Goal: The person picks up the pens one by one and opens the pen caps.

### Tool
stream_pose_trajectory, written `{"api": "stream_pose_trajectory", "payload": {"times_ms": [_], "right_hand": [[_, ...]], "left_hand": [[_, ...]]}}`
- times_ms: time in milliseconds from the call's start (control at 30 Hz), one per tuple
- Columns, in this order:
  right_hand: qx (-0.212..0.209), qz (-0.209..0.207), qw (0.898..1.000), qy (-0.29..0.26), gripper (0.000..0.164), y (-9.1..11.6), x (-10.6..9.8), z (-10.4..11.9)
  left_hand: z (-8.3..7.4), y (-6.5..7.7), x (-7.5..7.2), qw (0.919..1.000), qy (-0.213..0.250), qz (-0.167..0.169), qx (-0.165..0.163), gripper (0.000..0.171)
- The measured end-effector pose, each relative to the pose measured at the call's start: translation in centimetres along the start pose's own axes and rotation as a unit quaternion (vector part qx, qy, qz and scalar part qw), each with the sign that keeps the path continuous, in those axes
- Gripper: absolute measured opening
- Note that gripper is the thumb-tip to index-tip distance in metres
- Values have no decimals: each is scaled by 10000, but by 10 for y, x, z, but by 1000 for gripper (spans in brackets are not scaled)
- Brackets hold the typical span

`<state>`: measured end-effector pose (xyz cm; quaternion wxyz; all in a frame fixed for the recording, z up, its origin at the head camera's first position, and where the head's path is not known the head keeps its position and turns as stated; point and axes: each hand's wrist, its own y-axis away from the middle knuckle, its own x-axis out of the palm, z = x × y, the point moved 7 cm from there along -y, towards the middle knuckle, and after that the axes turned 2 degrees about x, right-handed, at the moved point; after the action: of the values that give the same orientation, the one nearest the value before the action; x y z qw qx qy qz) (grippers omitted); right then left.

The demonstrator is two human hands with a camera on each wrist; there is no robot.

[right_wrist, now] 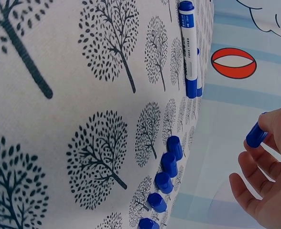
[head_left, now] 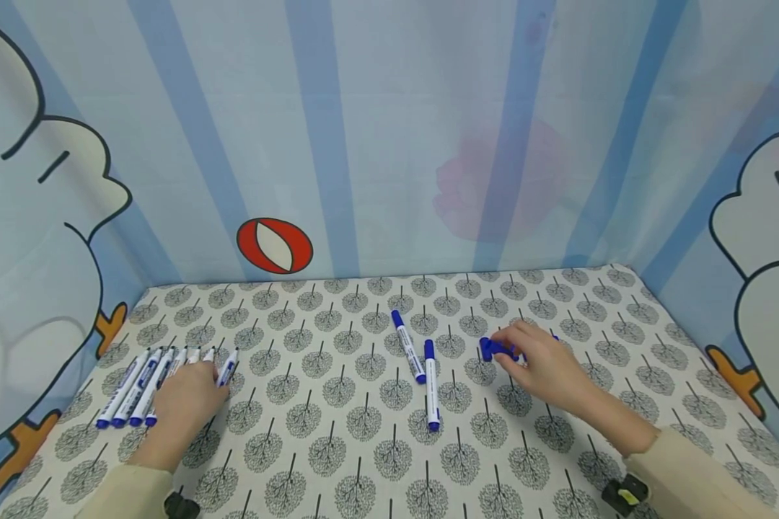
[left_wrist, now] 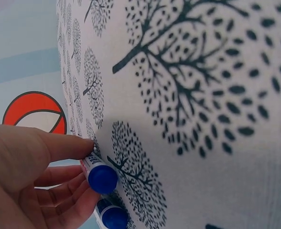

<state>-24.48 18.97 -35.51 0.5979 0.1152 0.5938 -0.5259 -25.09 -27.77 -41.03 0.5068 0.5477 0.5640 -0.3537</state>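
Observation:
On the left of the cloth, my left hand (head_left: 191, 396) pinches the rightmost of a row of uncapped whiteboard markers. That marker's blue end (left_wrist: 102, 179) points toward the left wrist camera, with a second marker end (left_wrist: 114, 217) just below it. The other white-barrelled markers (head_left: 126, 389) lie side by side, partly covered by the hand. At right, my right hand (head_left: 542, 360) holds a blue marker cap (right_wrist: 256, 136) between thumb and finger. Several loose blue caps (right_wrist: 169, 164) stand in a line near it, mostly hidden by the hand in the head view.
Two capped whiteboard markers lie mid-table, one farther back (head_left: 409, 347) and one nearer (head_left: 431, 389). A tree-patterned cloth (head_left: 337, 461) covers the table. Behind it hangs a blue-striped backdrop (head_left: 402, 144) with cartoon prints, which also encloses both sides.

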Motion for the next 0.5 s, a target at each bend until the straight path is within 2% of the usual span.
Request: {"api": "stream_pose_trajectory", "payload": {"times_ms": [233,500], "right_hand": [[24,-10,10000,-30,21,1,-1,0],[26,-30,10000,-30,20,2,-1,-1]], "left_hand": [[3,-1,-1,9999,-64,-103,34,28],[7,-4,0,10000,-26,-80,-43,24]]}}
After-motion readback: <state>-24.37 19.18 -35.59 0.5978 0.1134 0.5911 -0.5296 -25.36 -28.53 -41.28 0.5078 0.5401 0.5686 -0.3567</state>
